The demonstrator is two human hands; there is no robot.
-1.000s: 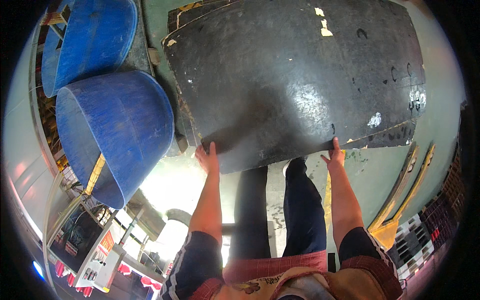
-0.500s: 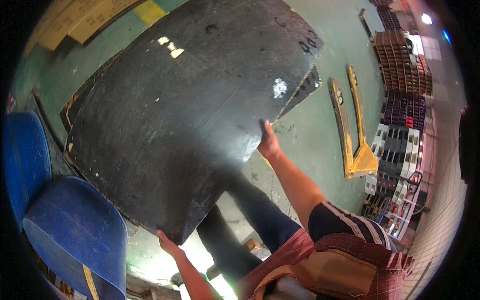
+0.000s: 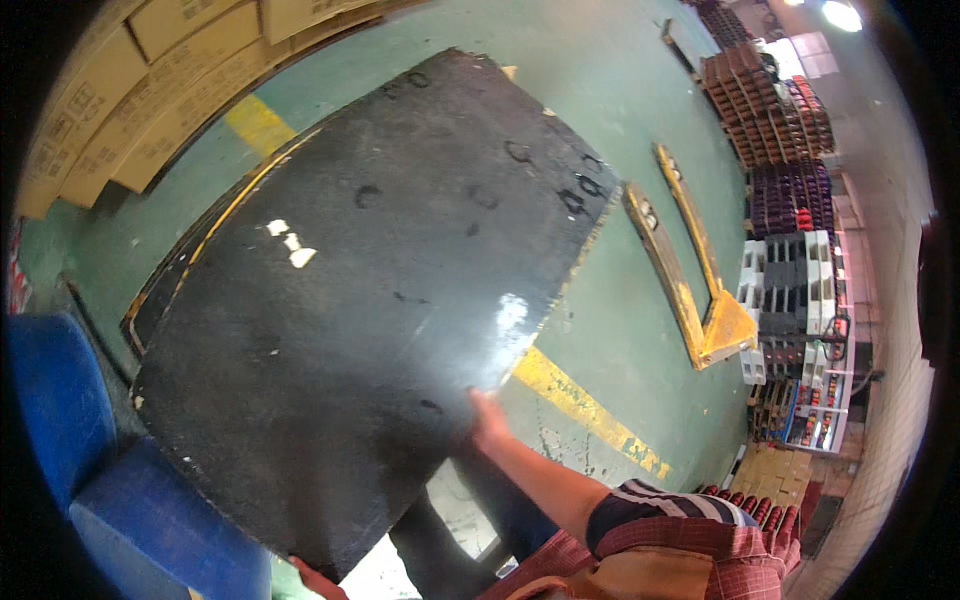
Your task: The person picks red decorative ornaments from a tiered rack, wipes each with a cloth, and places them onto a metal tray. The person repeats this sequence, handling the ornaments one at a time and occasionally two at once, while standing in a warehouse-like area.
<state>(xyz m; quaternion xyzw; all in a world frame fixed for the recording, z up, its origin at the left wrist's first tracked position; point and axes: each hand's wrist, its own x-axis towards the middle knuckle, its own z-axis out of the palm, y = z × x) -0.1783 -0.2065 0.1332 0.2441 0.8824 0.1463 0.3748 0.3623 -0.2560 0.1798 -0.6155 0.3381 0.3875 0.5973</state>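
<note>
A large black sheet (image 3: 350, 290), scuffed and with pale patches, fills the middle of the view. My right hand (image 3: 488, 422) is closed on its right edge, thumb on top and the other fingers hidden below. At the near corner my left hand (image 3: 316, 580) grips the sheet's edge; only part of that hand shows at the bottom of the picture. Along the far left side, the edge of another dark sheet (image 3: 150, 312) shows underneath.
Blue rounded containers (image 3: 150, 510) stand close on the left. Stacked cardboard boxes (image 3: 150, 110) are at the upper left. A yellow pallet-jack fork (image 3: 728, 325) lies on the green floor to the right, with stacked crates and pallets (image 3: 790, 290) beyond. Yellow floor lines (image 3: 585, 400) run nearby.
The black sheet has come lower and nearer in view, and both hands have moved down with it, still on its edges. My view has shifted, showing more boxes at the upper left.
</note>
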